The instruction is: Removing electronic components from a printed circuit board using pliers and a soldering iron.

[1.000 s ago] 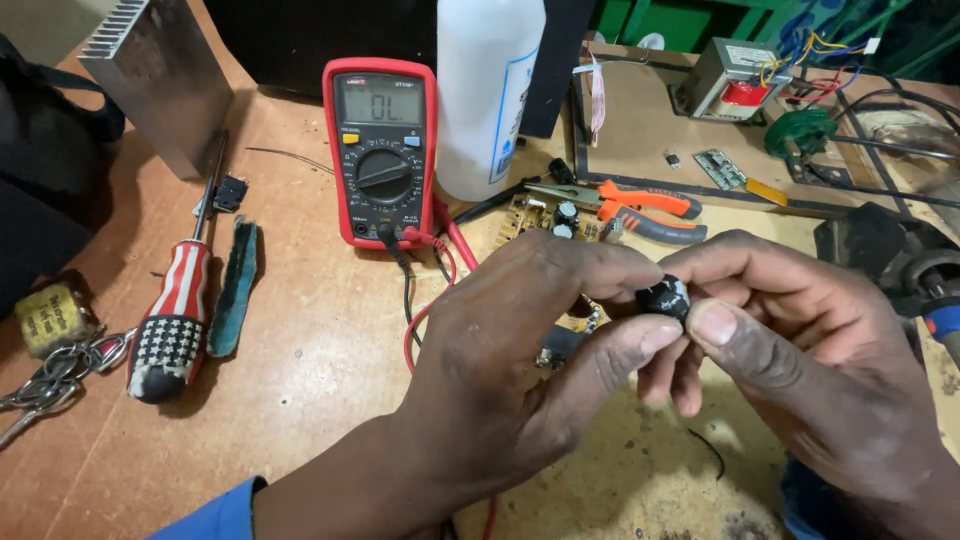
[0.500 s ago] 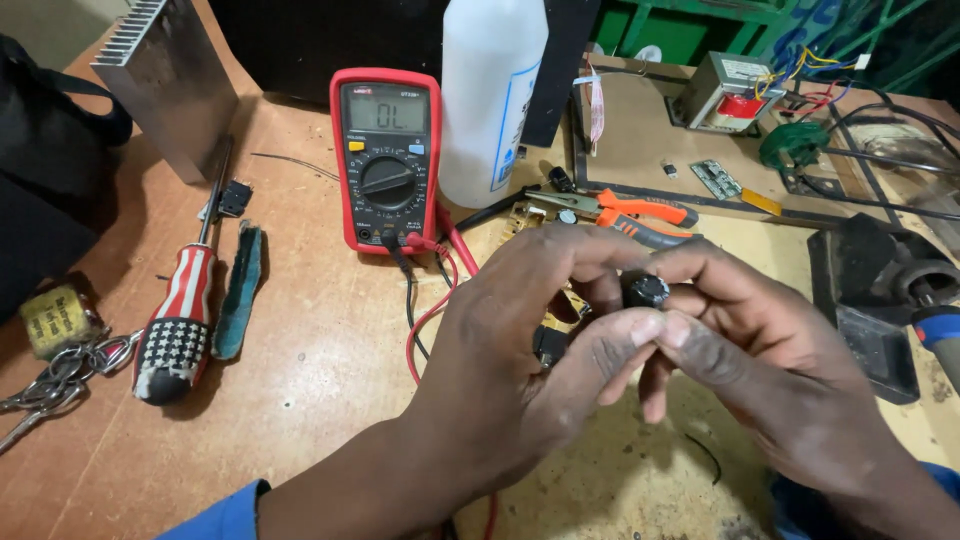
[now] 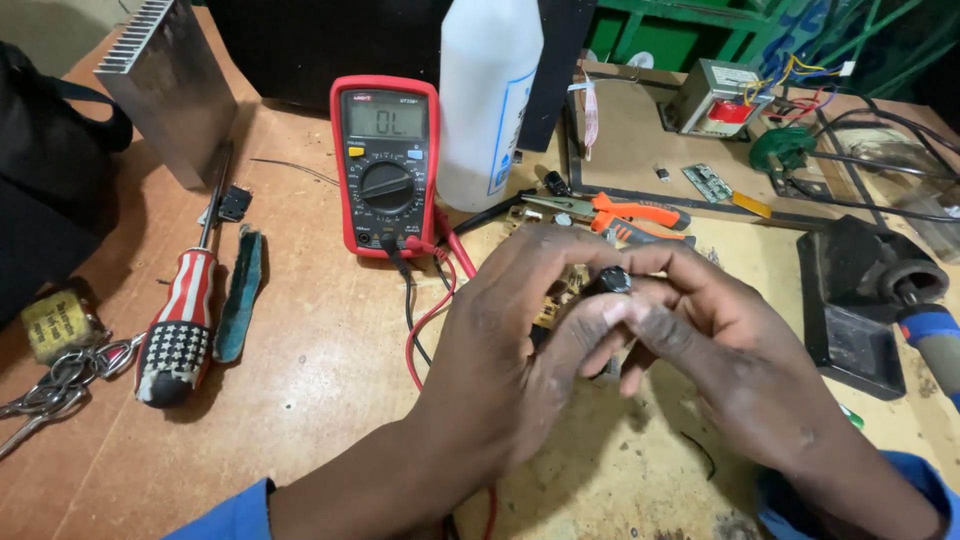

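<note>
I see the wooden workbench under everything, and I take the red multimeter as my landmark. Just right of the multimeter stands a tall white plastic bottle. Well left of it leans a ribbed metal heatsink, and lower left of it lies a screwdriver with a striped and starred handle. Far right of the multimeter sits a black soldering-iron stand. Orange-handled pliers lie right of the multimeter, past the bottle's base. My left hand and right hand meet below and right of the multimeter, both pinched together on a small black component, fingertips closed tight around it above the bench. Red and black test leads run from the multimeter's bottom edge down under my left hand
</note>
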